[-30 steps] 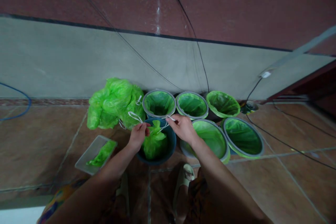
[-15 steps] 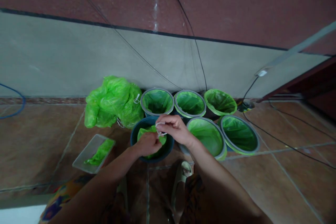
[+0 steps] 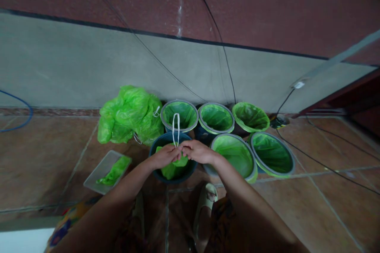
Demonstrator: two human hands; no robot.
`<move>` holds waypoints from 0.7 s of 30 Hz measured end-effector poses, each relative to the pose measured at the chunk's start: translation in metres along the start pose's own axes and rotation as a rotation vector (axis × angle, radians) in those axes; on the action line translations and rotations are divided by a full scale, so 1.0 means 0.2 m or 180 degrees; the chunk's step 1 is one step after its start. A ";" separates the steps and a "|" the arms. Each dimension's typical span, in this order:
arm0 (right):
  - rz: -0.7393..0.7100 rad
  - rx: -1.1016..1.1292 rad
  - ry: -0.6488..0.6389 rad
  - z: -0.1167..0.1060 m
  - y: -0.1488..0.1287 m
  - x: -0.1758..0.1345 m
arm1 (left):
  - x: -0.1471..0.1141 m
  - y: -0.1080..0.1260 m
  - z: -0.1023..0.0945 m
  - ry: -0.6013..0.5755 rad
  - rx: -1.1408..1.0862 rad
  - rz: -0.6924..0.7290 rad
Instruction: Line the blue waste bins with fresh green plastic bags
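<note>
My left hand [image 3: 166, 155] and my right hand [image 3: 199, 151] meet fingertip to fingertip over a dark blue bin [image 3: 192, 169]. Their closed fingers pinch the base of a white drawstring [image 3: 176, 124], whose long loop stands up above them. Below the hands, a green plastic bag [image 3: 171, 170] lies bunched inside the bin. Exactly how the string passes between the fingertips is hidden.
Several bins lined with green bags stand to the right, including a grey-rimmed bin [image 3: 254, 163]. A heap of green bags [image 3: 130, 114] rests by the wall. A clear tray [image 3: 92, 180] holds a green bag [image 3: 114, 172]. Black cable [image 3: 308, 156] crosses the floor.
The drawstring was gathered around my right fingers; now its loop stands upright. My right hand has lowered and turned, and both hands' fingertips have come together.
</note>
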State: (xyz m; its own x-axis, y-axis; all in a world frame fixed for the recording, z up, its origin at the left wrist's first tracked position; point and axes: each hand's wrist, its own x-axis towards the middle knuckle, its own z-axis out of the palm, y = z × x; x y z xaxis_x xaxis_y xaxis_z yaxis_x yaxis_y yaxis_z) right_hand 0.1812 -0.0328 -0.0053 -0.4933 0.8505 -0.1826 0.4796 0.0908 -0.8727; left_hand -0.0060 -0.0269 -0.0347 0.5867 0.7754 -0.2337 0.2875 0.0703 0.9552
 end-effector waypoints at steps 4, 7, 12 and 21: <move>0.0302 -0.0162 0.0232 -0.01 -0.02 0.00 | 0.02 0.00 -0.03 0.0583 -0.0233 -0.0193; 0.0571 0.0035 -0.0378 -0.02 -0.02 -0.02 | 0.01 0.01 -0.04 0.0760 -0.0444 -0.0318; 0.0844 0.0074 -0.0862 -0.05 -0.01 -0.04 | -0.01 0.02 -0.07 0.0747 -0.0355 -0.0282; 0.0113 0.0835 0.0350 0.04 -0.01 0.07 | -0.10 0.13 -0.11 -0.0047 0.1846 0.1377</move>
State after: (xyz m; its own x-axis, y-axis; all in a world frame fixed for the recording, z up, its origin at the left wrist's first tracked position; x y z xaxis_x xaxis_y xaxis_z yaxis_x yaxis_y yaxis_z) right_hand 0.1676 -0.0249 -0.0096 -0.3910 0.9031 -0.1774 0.2839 -0.0650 -0.9567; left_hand -0.0265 -0.0272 -0.0021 0.7479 0.6495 0.1372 0.3802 -0.5886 0.7134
